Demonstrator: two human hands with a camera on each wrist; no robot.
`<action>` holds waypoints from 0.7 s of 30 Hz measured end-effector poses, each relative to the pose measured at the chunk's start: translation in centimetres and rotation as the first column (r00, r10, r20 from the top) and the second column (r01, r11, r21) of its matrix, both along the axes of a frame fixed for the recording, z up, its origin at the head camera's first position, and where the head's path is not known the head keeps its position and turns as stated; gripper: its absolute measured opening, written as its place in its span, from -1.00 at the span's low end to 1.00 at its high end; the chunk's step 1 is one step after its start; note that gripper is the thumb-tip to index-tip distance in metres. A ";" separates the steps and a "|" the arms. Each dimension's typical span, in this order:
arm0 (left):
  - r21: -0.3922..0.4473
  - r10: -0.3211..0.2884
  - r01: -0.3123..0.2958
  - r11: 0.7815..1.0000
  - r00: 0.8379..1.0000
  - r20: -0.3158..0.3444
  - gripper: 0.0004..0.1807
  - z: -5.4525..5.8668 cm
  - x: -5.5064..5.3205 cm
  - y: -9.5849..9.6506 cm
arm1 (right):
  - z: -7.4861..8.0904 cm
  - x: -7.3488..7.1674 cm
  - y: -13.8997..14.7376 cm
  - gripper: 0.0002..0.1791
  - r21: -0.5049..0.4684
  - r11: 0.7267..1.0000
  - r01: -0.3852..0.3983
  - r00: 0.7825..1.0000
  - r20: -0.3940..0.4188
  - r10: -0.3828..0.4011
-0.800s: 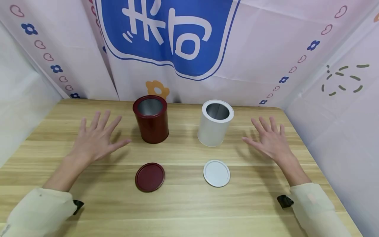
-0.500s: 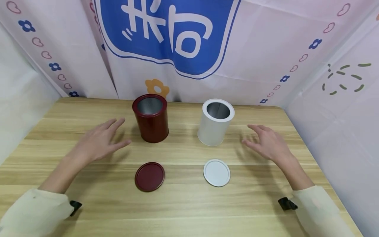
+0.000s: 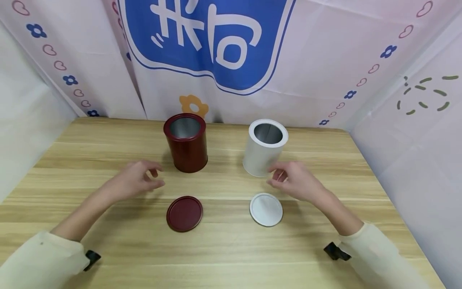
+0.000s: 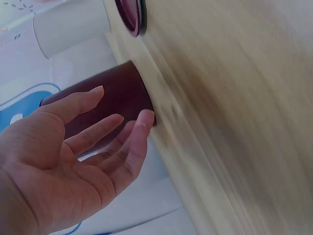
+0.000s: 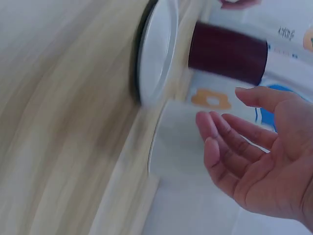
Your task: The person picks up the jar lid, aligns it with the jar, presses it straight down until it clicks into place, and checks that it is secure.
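A dark red can and a white can stand upright and uncovered toward the back of the table. In front of each lies a round lid of the same colour, the red lid and the white lid. My left hand hovers left of the red can with loosely bent fingers, holding nothing. Just right of the white can and above its lid is my right hand, fingers also relaxed. In the right wrist view nothing lies in that hand. The left wrist view shows the red can behind my left fingers.
The wooden table ends at a white cloth backdrop with a blue printed sign. White sheets close off both sides. Black straps show at the sleeve cuffs.
Both hands began with spread fingers and now have them loosely bent. The right hand has moved left, toward the white can and lid. The cans and lids have stayed put.
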State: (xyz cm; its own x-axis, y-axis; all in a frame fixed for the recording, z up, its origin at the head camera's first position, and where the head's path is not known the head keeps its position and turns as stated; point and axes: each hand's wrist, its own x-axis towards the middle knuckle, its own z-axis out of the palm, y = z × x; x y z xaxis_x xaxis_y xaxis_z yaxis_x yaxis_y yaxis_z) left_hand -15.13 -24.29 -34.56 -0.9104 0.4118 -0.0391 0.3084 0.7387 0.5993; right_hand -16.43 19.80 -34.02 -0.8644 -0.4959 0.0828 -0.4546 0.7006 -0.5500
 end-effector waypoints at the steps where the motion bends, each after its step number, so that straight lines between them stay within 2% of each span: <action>1: 0.025 -0.007 0.006 1.000 1.000 0.022 -0.56 0.0 0.1 0.2 | 0.0 0.0 -0.6 -0.77 -0.020 1.000 -0.022 1.000 0.009 0.022; 4: 0.083 -0.025 0.018 0.996 0.996 0.086 -0.59 -0.2 0.2 0.7 | -0.2 -0.1 -2.5 -0.77 -0.069 0.995 -0.071 0.996 0.051 0.074; 7: 0.129 -0.042 0.024 0.991 0.989 0.139 -0.59 -0.4 0.3 1.1 | -0.4 -0.1 -4.2 -0.73 -0.122 0.988 -0.095 0.984 0.140 0.112; 10: 0.153 -0.055 0.027 0.988 0.981 0.184 -0.59 -0.6 0.6 1.5 | -0.8 -0.1 -5.7 -0.69 -0.182 0.977 -0.108 0.961 0.233 0.150; 16: 0.157 -0.047 0.008 0.988 0.968 0.245 -0.58 -0.7 1.0 2.0 | -1.5 0.3 -8.4 -0.76 -0.199 0.974 -0.106 0.934 0.317 0.167; 18: 0.167 -0.044 -0.001 0.986 0.962 0.269 -0.58 -0.8 1.0 2.1 | -1.7 0.3 -9.3 -0.78 -0.216 0.972 -0.095 0.910 0.377 0.173; 21: 0.194 -0.052 -0.009 0.981 0.950 0.308 -0.60 -0.9 1.1 2.3 | -1.9 0.4 -10.5 -0.83 -0.263 0.960 -0.090 0.860 0.466 0.209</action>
